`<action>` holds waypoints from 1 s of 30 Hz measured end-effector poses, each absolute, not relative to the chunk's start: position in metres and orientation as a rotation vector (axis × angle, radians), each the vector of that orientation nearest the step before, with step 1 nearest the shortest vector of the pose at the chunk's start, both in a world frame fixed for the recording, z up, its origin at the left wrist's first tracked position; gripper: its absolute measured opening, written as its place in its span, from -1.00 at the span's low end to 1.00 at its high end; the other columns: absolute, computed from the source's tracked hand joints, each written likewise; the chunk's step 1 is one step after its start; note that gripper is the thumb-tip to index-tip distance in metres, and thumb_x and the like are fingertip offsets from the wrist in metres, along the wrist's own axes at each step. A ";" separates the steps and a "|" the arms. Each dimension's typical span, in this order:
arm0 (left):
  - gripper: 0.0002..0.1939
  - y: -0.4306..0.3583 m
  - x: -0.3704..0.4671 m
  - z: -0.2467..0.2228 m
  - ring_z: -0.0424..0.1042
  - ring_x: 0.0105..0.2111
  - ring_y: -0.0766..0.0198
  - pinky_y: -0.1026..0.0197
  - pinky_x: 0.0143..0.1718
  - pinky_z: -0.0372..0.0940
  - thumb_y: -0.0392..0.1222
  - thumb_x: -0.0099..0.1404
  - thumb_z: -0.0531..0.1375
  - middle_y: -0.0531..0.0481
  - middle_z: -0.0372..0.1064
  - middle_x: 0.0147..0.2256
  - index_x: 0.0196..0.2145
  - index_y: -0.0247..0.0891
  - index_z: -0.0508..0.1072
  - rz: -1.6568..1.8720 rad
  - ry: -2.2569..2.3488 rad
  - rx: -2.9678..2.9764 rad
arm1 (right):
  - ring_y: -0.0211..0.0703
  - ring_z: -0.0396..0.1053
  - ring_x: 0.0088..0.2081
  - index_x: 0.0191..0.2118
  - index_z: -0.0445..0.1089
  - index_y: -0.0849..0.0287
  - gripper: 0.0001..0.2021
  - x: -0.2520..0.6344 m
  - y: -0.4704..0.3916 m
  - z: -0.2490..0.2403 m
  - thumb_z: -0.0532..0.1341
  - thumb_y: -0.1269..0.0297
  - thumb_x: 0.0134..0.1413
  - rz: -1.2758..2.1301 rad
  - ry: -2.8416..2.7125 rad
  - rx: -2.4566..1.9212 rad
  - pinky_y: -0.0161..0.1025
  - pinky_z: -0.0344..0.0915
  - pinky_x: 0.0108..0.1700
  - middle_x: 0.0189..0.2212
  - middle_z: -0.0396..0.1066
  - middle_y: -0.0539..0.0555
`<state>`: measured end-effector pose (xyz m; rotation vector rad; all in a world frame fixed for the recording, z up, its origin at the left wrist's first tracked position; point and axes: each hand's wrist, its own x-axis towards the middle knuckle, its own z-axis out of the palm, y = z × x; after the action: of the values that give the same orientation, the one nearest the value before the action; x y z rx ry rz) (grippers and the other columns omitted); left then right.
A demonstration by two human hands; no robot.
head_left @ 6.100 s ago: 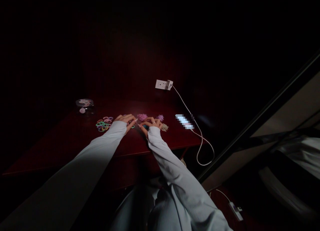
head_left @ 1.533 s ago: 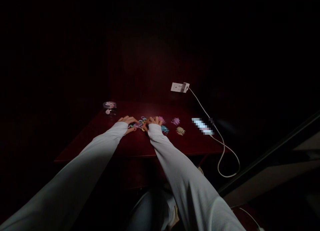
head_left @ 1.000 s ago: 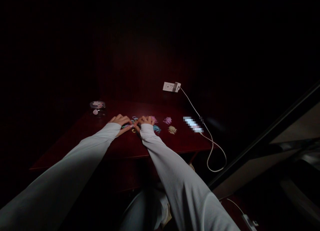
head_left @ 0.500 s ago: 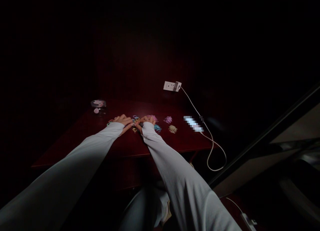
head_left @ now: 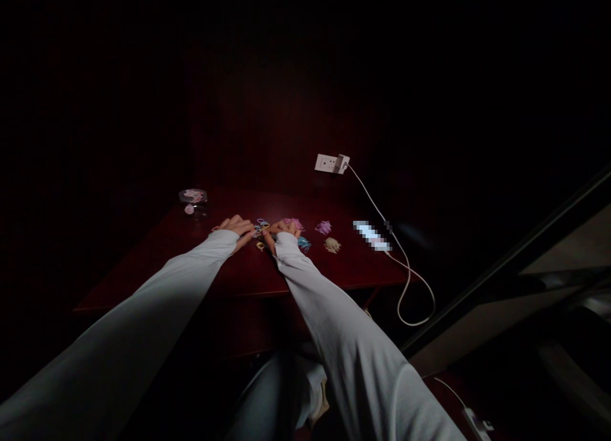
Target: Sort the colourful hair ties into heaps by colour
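On a dark red table, my left hand point(head_left: 237, 228) lies with its fingers stretched out toward a loose heap of small coloured hair ties point(head_left: 262, 225). From the other side my right hand point(head_left: 281, 230) reaches into the same heap, thumb and index tips close together. Whatever may be between those tips is too small to make out. A yellow hair tie point(head_left: 260, 245) rests just in front of the heap. Close by my right hand are a pink pile point(head_left: 294, 224) and a blue pile point(head_left: 304, 244), both partly covered by it.
A purple pile point(head_left: 323, 227) and a beige pile point(head_left: 333, 245) are to the right. Beyond them a blurred-out phone point(head_left: 371, 236) is wired by a white cable point(head_left: 407, 263) to a wall socket point(head_left: 328, 163). A clear container point(head_left: 193, 202) stands at the back left.
The whole view has shifted slightly, moving the table a little to the right. My right hand's fingertips have drawn slightly away from my left hand, showing more of the heap between them.
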<state>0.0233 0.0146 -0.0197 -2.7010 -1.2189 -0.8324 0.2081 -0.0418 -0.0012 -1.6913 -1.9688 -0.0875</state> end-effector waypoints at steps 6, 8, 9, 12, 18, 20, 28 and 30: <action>-0.69 0.007 0.023 -0.013 0.28 -0.16 0.10 0.08 -0.13 0.13 -0.04 0.45 -0.02 -0.05 0.47 -0.26 -0.29 -0.15 0.46 -0.802 -1.229 -2.702 | -0.08 0.13 -0.01 -0.21 0.57 -0.10 -0.78 0.208 -0.039 -0.005 0.20 0.02 0.28 -0.109 -1.959 -1.685 -0.19 -0.06 -0.05 -0.16 0.45 -0.03; -0.69 0.003 0.022 -0.011 0.28 -0.14 0.11 0.09 -0.12 0.14 -0.05 0.46 -0.03 -0.05 0.48 -0.23 -0.26 -0.15 0.46 -0.808 -1.189 -2.707 | -0.06 0.12 0.00 -0.21 0.58 -0.09 -0.77 0.209 -0.039 -0.003 0.21 0.00 0.27 -0.081 -1.970 -1.694 -0.18 -0.07 -0.05 -0.14 0.45 -0.02; -0.69 0.001 0.022 -0.010 0.29 -0.13 0.12 0.10 -0.12 0.14 -0.05 0.47 -0.04 -0.04 0.48 -0.22 -0.24 -0.15 0.46 -0.817 -1.169 -2.708 | -0.05 0.11 0.01 -0.21 0.58 -0.08 -0.77 0.209 -0.039 -0.002 0.21 -0.01 0.27 -0.060 -1.971 -1.693 -0.17 -0.08 -0.05 -0.12 0.45 -0.02; -0.67 -0.002 0.021 -0.009 0.29 -0.13 0.14 0.11 -0.12 0.14 -0.03 0.47 -0.06 -0.03 0.49 -0.19 -0.21 -0.13 0.46 -0.848 -1.145 -2.699 | -0.04 0.10 0.02 -0.22 0.59 -0.06 -0.75 0.207 -0.041 0.000 0.19 0.00 0.28 -0.021 -1.952 -1.685 -0.16 -0.08 -0.04 -0.12 0.44 0.00; -0.69 0.001 0.019 -0.011 0.31 -0.16 0.11 0.09 -0.13 0.14 -0.06 0.44 -0.05 -0.05 0.48 -0.23 -0.25 -0.13 0.46 -0.831 -1.114 -2.708 | -0.08 0.13 -0.01 -0.21 0.59 -0.09 -0.75 0.204 -0.047 0.002 0.18 -0.01 0.29 -0.046 -1.974 -1.671 -0.16 -0.06 -0.04 -0.13 0.44 0.00; -0.69 0.003 0.019 -0.012 0.31 -0.16 0.11 0.09 -0.13 0.14 -0.06 0.44 -0.04 -0.05 0.48 -0.24 -0.25 -0.14 0.47 -0.820 -1.111 -2.715 | -0.09 0.13 -0.01 -0.19 0.58 -0.10 -0.75 0.204 -0.049 0.003 0.19 -0.03 0.28 -0.059 -2.003 -1.659 -0.17 -0.06 -0.04 -0.11 0.44 -0.01; -0.64 0.005 0.021 -0.013 0.29 -0.20 0.11 0.09 -0.15 0.13 0.01 0.43 -0.07 -0.05 0.47 -0.31 -0.31 -0.15 0.45 -0.855 -1.187 -2.682 | -0.08 0.10 0.01 -0.14 0.57 -0.13 -0.74 0.207 -0.055 0.006 0.15 -0.03 0.31 -0.092 -2.012 -1.636 -0.16 -0.08 -0.03 -0.08 0.43 -0.02; -0.65 0.003 0.020 -0.011 0.29 -0.19 0.12 0.10 -0.15 0.12 0.00 0.44 -0.07 -0.04 0.47 -0.29 -0.28 -0.15 0.44 -0.861 -1.172 -2.693 | -0.07 0.10 0.02 -0.11 0.57 -0.15 -0.73 0.213 -0.060 0.007 0.14 -0.03 0.32 -0.122 -1.987 -1.650 -0.15 -0.09 -0.01 -0.06 0.43 -0.03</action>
<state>0.0205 0.0034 -0.0110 -2.6935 -1.1720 -0.8608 0.2128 -0.0600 0.0068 -1.6503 -1.9872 -0.1224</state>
